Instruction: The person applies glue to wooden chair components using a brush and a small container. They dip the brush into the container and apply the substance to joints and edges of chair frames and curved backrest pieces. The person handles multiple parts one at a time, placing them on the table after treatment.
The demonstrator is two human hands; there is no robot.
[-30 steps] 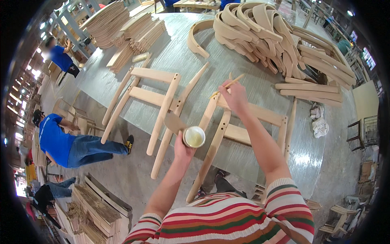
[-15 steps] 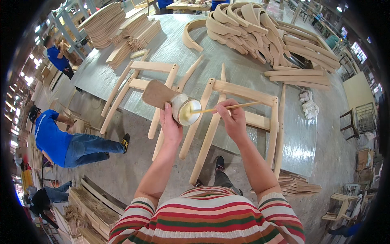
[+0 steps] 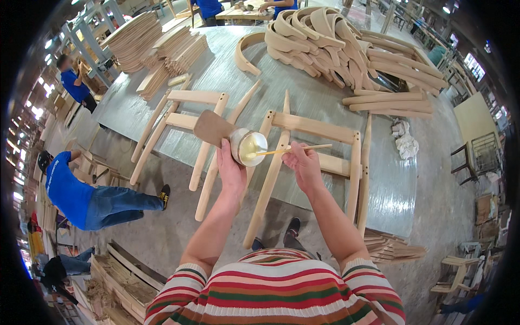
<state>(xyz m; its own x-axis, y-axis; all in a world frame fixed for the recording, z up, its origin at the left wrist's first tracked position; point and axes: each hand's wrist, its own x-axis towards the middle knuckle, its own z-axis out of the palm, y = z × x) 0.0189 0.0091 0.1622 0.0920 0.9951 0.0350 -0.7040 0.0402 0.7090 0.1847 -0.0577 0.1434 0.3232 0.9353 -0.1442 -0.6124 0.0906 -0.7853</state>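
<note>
My left hand [image 3: 233, 169] is closed around a white cup [image 3: 239, 142] of pale yellow, glue-like paste [image 3: 249, 147]. A flat brown paddle-shaped piece [image 3: 213, 127] sticks out beyond the cup; whether it is joined to it is hidden. In my right hand [image 3: 301, 163] a thin wooden stick [image 3: 279, 151] is pinched between fingers and thumb, its tip in the paste. Below the hands lie two pale wooden chair frames, the left frame [image 3: 197, 96] and the right frame [image 3: 314, 122], with legs reaching past the table's near edge.
The plastic-covered table [image 3: 395, 184] bears a pile of curved wooden parts [image 3: 319, 46], stacked slats [image 3: 132, 40] and crumpled white material [image 3: 406, 146]. A person in blue [image 3: 73, 184] bends at the left. Wood pieces [image 3: 390, 246] lie beneath the table's near right side.
The stick has been drawn slightly left and is less steeply slanted, its tip still in the cup. My right hand has come a little lower. The whole view has shifted slightly.
</note>
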